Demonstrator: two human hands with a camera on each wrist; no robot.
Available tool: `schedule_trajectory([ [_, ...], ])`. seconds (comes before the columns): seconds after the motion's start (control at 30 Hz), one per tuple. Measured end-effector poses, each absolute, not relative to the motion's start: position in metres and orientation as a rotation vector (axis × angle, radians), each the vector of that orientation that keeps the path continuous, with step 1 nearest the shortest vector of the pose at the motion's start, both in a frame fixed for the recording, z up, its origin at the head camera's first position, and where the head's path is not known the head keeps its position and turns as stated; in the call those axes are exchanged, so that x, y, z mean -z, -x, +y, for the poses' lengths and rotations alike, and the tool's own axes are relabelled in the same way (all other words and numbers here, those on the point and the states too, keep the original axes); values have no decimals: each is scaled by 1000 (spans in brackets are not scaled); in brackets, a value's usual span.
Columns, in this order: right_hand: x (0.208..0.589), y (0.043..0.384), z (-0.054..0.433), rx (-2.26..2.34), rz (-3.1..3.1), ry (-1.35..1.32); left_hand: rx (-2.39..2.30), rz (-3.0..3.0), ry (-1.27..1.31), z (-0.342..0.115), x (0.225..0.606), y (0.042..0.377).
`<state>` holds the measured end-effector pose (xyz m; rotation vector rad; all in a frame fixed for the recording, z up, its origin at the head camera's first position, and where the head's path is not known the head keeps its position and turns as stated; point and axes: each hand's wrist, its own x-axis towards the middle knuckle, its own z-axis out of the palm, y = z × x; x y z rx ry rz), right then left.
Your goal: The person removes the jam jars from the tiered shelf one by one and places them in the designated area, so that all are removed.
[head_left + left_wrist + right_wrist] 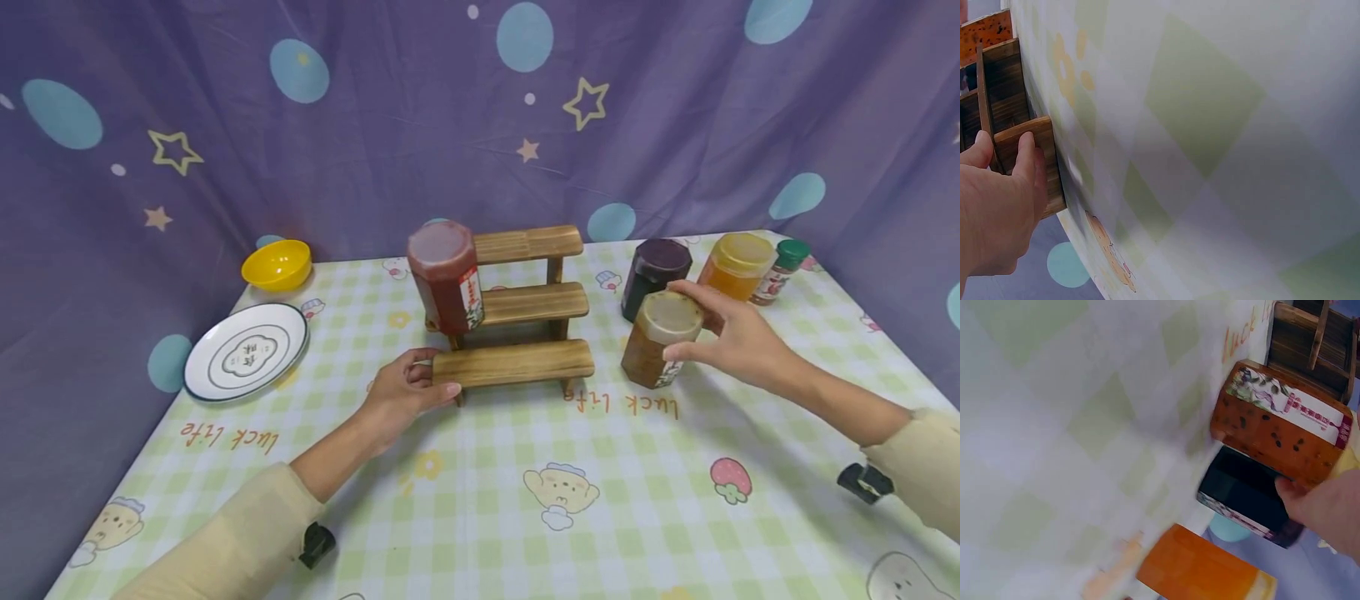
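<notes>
My left hand [397,389] grips the left end of the lowest step of a three-step wooden stand [517,362]. In the left wrist view, its fingers [1024,153] lie on the wooden end [1047,162]. A jar of dark red contents [444,287] stands at the left of the middle step. To the right, my right hand [738,340] holds a brown jar [647,357] around its pale lid. The right wrist view shows dark specks inside this jar [1260,428]. Just behind it is a dark purple jar [660,258].
An orange jar with a yellow lid [737,268] and a small green-capped bottle [780,273] stand at the back right. At left are a yellow bowl [277,267] and a white plate [288,333]. A purple curtain [420,133] hangs behind the checked tablecloth [480,500].
</notes>
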<state>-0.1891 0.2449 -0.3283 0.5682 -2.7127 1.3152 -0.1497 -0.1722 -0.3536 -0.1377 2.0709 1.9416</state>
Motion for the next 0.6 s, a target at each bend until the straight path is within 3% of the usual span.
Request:
schedule_trajectory([
  [0.6,279,198,209,-1315,-2563,-763,-1956,2070,129,-172,355,150],
])
